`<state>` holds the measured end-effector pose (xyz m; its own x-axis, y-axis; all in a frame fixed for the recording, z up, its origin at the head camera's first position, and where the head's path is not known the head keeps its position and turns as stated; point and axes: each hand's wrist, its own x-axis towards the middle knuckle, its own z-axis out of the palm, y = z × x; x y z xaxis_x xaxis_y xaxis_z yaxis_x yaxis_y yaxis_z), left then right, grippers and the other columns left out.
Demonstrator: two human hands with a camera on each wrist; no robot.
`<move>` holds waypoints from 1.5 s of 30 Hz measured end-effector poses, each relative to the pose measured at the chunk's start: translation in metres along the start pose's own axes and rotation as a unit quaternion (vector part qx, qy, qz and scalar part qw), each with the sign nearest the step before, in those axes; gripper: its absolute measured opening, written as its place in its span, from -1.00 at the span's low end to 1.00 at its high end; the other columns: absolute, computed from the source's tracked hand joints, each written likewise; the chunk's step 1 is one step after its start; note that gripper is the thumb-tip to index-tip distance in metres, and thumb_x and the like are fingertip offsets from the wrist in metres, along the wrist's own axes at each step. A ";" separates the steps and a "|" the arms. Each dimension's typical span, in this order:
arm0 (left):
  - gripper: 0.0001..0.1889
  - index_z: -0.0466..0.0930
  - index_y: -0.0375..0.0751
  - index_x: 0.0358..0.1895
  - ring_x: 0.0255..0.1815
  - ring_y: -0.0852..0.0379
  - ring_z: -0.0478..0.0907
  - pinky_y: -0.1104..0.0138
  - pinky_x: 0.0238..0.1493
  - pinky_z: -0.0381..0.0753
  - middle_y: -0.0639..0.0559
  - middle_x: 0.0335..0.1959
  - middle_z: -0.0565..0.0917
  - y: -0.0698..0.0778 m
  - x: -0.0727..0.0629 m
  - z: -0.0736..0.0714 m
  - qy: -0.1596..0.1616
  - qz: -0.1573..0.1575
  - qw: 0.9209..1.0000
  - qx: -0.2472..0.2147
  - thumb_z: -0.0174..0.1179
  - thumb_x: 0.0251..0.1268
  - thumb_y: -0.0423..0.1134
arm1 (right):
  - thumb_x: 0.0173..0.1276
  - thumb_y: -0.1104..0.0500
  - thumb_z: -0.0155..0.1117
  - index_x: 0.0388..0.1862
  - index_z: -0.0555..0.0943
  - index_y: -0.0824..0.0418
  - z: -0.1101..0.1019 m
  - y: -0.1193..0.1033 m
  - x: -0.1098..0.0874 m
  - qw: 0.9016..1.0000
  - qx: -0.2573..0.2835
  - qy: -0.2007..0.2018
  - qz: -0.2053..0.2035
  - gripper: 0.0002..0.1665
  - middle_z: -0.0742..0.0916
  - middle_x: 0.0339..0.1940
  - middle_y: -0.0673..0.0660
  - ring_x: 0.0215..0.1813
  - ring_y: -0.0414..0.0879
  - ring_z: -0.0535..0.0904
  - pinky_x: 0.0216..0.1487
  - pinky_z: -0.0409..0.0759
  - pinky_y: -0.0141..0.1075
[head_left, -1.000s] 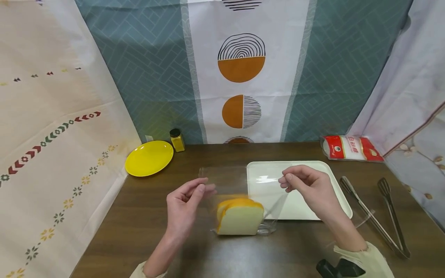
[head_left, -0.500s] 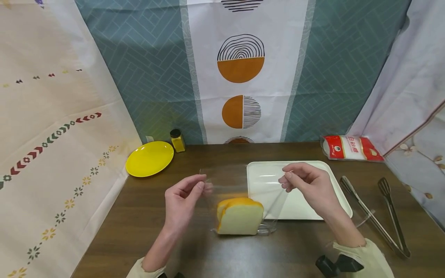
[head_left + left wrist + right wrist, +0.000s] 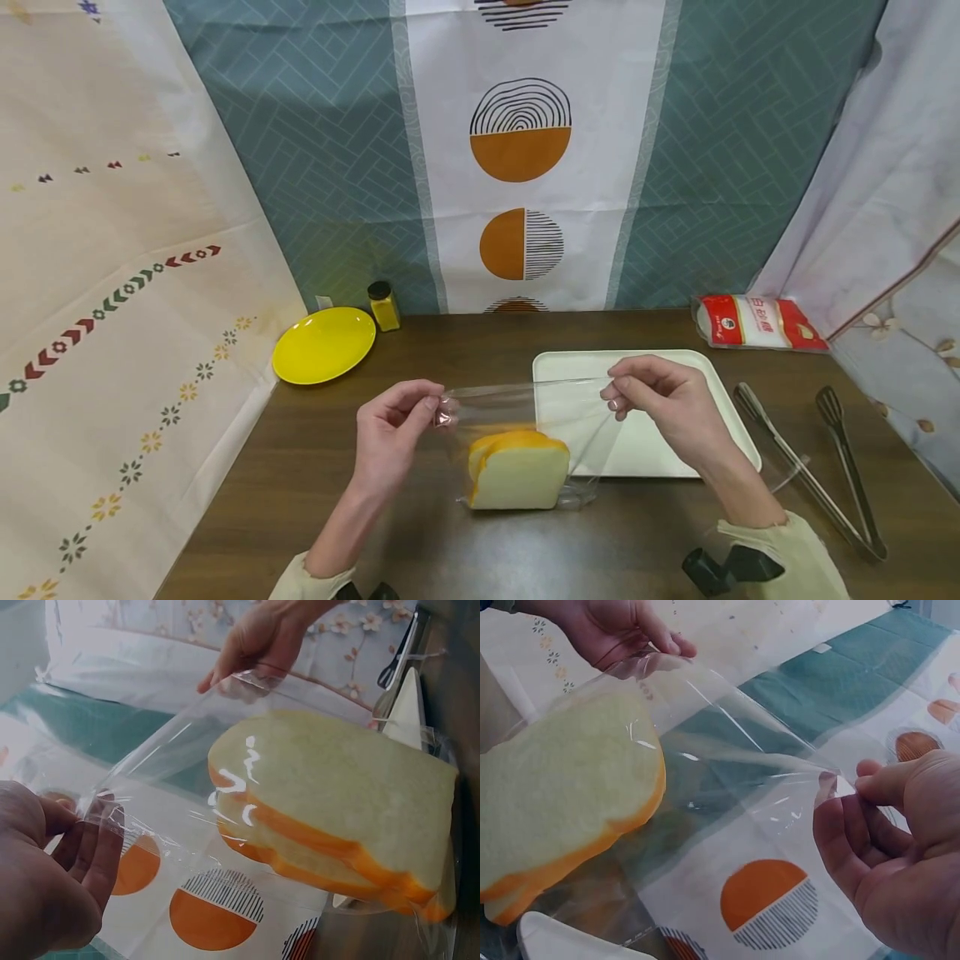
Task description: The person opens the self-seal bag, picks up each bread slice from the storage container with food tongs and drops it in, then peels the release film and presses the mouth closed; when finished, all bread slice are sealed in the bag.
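Observation:
Slices of bread (image 3: 520,477) stand inside a clear plastic bag (image 3: 495,407) on the table, in front of the white tray. My left hand (image 3: 392,429) pinches the bag's upper left corner between thumb and fingers. The upper right corner is pinched by my right hand (image 3: 663,408), over the tray. Between the hands the bag's top edge is stretched nearly straight. In the left wrist view the bread (image 3: 337,795) shows at least two slices with orange crust. The right wrist view shows the film (image 3: 727,727) drawn from one hand to the other.
A white tray (image 3: 637,462) lies behind the bag to the right. Metal tongs (image 3: 810,483) lie at the right. A red and white packet (image 3: 761,321) sits at the back right, a yellow plate (image 3: 324,346) and a yellow black-capped jar (image 3: 384,308) at the back left.
The bag's top edge, earlier spread with a flap lying back, is now drawn into a taut line between both hands. My left hand has shifted slightly left; my right hand has hardly moved.

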<state>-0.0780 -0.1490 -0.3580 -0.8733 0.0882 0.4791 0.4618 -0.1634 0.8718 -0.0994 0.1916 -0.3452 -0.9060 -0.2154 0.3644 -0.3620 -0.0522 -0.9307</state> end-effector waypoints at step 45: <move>-0.85 0.54 -0.62 -0.08 -0.30 0.10 0.71 0.32 -0.13 0.69 -0.09 -0.25 0.70 -0.013 0.004 -0.009 -0.036 0.070 0.997 -0.001 0.00 0.45 -0.60 | 0.07 0.82 0.15 -0.18 0.70 0.38 -0.007 0.008 0.006 0.958 -0.059 -0.115 -0.257 -0.50 0.74 -0.29 0.27 -0.33 -0.06 0.71 -0.20 0.69 -0.34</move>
<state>-0.0888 -0.1558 -0.3682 -0.7868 0.1355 0.6021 0.5777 -0.1813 0.7958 -0.1092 0.1967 -0.3498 -0.5333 -0.4003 0.7452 -0.7823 -0.1018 -0.6145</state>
